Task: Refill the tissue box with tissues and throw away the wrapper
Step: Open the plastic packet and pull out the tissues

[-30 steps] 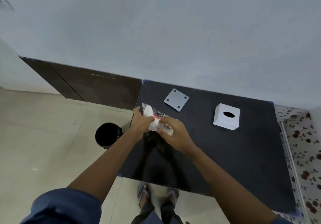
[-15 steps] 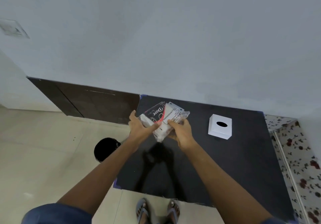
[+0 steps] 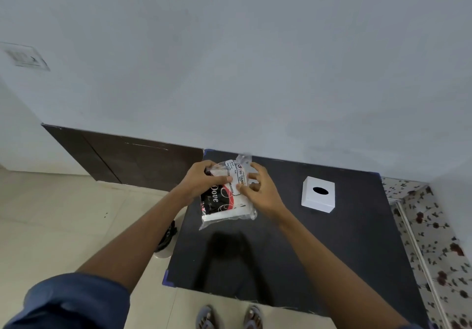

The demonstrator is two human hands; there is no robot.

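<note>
1. Black table stands against a pale wall, and the tissue pack is held in the air above its far left part.
2. Both hands are closed on the upper end of the pack: left hand on its left side, right hand pinching the clear wrapper near the label.
3. The wrapper looks not yet opened, so I judge the task is at its beginning; filling and throwing away are both left.
4. The white tissue box sits to the right, well apart, nothing between.
5. A dark bin shows on the floor beside the table, partly hidden by the left arm.
</note>
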